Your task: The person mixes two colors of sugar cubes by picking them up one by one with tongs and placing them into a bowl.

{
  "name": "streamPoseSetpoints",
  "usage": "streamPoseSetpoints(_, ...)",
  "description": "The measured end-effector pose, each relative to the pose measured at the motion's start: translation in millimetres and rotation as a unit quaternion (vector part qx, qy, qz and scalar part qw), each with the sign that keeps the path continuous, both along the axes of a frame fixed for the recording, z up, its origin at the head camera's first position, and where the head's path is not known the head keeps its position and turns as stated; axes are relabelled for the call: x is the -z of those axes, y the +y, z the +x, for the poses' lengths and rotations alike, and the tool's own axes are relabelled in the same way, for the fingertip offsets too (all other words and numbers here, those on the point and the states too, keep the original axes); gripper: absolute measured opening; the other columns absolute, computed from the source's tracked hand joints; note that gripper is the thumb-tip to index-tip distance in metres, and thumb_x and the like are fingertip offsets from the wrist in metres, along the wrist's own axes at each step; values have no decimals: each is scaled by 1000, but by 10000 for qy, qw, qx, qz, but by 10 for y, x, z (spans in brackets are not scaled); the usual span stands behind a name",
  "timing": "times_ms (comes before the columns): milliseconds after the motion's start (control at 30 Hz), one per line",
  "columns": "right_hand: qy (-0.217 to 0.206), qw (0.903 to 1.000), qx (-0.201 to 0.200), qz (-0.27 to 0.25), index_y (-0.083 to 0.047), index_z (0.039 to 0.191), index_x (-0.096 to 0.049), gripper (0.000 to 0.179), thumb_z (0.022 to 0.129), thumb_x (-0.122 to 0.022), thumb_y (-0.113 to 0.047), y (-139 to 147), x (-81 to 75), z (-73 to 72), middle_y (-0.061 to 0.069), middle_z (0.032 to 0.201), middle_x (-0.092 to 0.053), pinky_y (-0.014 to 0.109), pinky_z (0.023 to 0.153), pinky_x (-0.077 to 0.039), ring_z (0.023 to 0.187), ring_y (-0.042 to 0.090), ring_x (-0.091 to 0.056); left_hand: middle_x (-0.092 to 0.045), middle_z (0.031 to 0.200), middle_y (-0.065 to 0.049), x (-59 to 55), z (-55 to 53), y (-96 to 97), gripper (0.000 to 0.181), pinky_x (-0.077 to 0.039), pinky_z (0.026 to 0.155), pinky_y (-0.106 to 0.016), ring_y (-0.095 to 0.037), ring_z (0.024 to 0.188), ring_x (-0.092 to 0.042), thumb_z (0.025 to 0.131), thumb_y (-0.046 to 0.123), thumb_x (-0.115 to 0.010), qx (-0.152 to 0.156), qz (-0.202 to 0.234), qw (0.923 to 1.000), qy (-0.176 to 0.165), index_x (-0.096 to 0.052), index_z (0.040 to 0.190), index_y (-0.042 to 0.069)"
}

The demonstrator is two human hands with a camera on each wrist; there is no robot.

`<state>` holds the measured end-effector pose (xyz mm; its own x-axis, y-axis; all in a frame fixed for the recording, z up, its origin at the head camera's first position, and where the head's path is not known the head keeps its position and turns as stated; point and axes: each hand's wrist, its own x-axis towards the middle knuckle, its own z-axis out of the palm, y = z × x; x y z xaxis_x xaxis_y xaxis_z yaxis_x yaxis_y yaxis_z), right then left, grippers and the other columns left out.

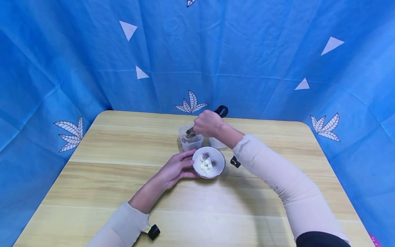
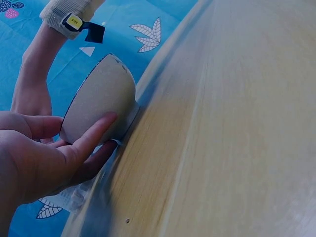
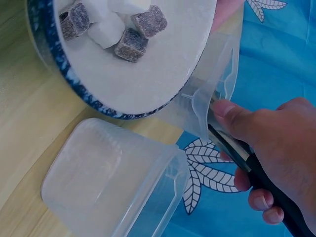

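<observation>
My left hand [image 1: 177,169] holds a white bowl [image 1: 218,161] by its left side, thumb at the rim and fingers against the outside. The bowl has a speckled blue rim and contains several white cubes [image 3: 106,29] and several dark, sugar-dusted cubes [image 3: 132,45]. In the left wrist view its pale outside is tilted. Just beyond the bowl, my right hand [image 1: 208,123] grips metal tongs [image 3: 232,150] with black handles. Their tips reach down into a see-through plastic tub [image 1: 186,145], where dark pieces show; the wall partly hides the tips.
A second see-through tub [image 1: 217,143] stands to the right of the first, partly under my right wrist. The wooden table [image 1: 123,192] ends at a blue patterned curtain [image 1: 247,68] behind the tubs. Both wrists wear small black devices [image 1: 153,232].
</observation>
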<state>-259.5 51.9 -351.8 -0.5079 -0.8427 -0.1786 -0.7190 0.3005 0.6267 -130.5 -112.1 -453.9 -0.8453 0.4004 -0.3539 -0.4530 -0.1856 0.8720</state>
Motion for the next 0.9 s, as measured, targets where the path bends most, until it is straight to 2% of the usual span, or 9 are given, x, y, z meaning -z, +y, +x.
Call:
streamPoseSetpoints(333, -162, 9998, 137, 24, -22, 87, -77, 37, 105, -56, -45, 3, -34, 5, -4, 79, -74, 24, 55, -54, 60, 12, -45, -34, 166, -23, -1, 1, 5, 62, -62, 100, -53, -40, 139, -53, 104, 2, -50, -8, -3, 10000, 11, -29, 163, 8)
streamPoseSetpoints(533, -110, 9998, 154, 96, -22, 85, -76, 39, 104, -56, -49, -25, -13, 3, -5, 76, -70, 22, 53, -50, 59, 11, -42, -33, 167, -23, -10, 3, 4, 62, -62, 101, -53, -42, 141, -51, 105, 2, -49, 8, 4, 10000, 37, -29, 163, 7)
streamPoseSetpoints(667, -121, 9997, 136, 164, -22, 84, -74, 37, 105, -56, -46, -45, 7, 5, -5, 75, -67, 22, 54, -51, 59, 11, -42, -33, 166, -23, -17, 6, 7, 62, -61, 101, -53, -42, 142, -50, 105, 2, -49, 29, 30, 10000, 42, -29, 163, 7)
streamPoseSetpoints(900, -151, 9998, 57, 118, -22, 83, -74, 30, 105, -57, -31, -39, 0, 22, -5, 74, -67, 22, 53, -47, 60, 12, -41, -34, 166, -23, -27, 4, 6, 63, -61, 101, -53, -42, 142, -50, 105, 2, -49, 49, 29, 10000, 28, -28, 163, 7)
